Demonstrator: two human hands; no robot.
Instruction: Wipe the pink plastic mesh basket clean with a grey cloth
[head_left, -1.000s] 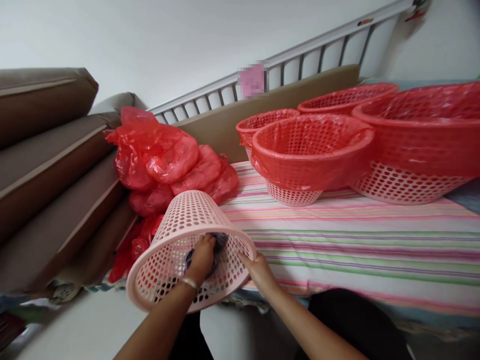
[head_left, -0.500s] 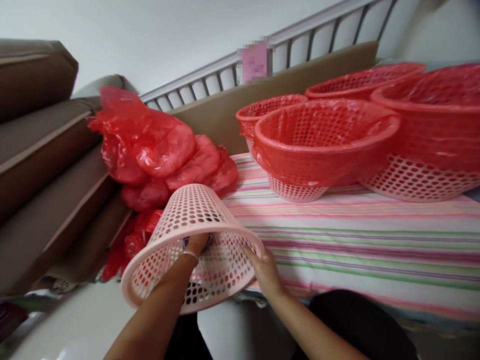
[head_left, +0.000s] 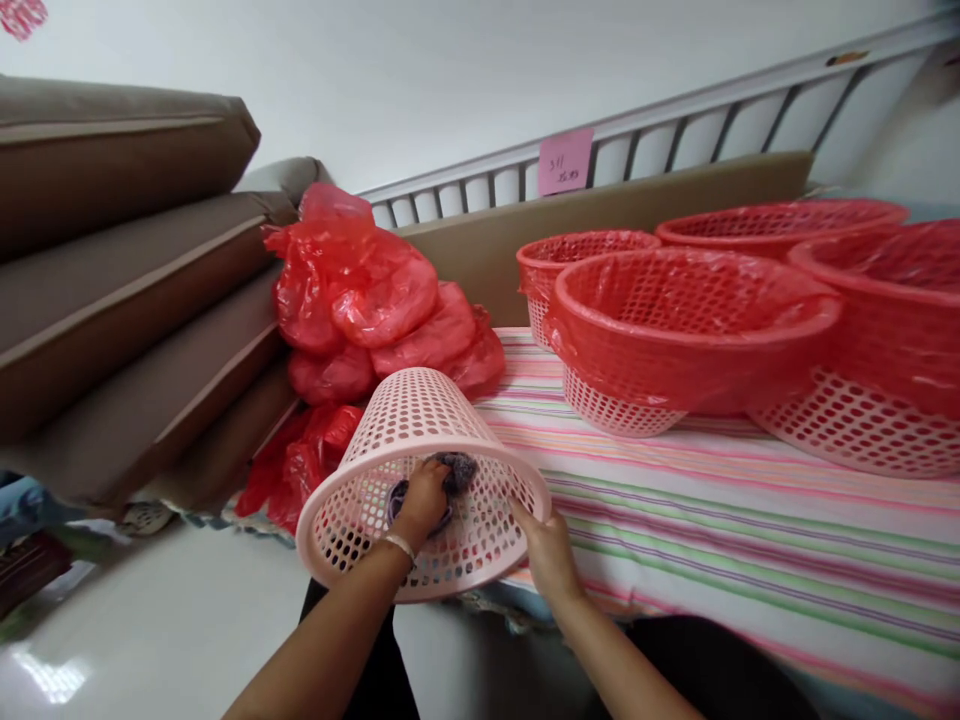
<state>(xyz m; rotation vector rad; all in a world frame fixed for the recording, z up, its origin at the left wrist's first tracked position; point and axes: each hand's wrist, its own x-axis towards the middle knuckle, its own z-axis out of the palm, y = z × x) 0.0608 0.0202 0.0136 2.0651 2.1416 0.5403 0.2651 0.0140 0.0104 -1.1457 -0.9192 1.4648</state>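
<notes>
A pale pink perforated basket [head_left: 409, 415] lies tipped on its side at the near edge of a striped cloth [head_left: 720, 520], its mouth toward me. My left hand [head_left: 424, 495] reaches inside the basket and grips a dark cloth [head_left: 456, 468] pressed against the inner wall. My right hand [head_left: 546, 545] holds the basket's rim on the right side.
Several red baskets lined with red plastic [head_left: 690, 320] stand on the striped cloth at the back right. A heap of red plastic bags [head_left: 360, 300] lies behind the pink basket. Brown cushions [head_left: 120, 290] are stacked at left. A white railing [head_left: 675, 120] runs along the wall.
The view has shifted right and slightly up. My left hand with the dark cloth has drawn back toward the basket's mouth. My right hand stays on the rim.
</notes>
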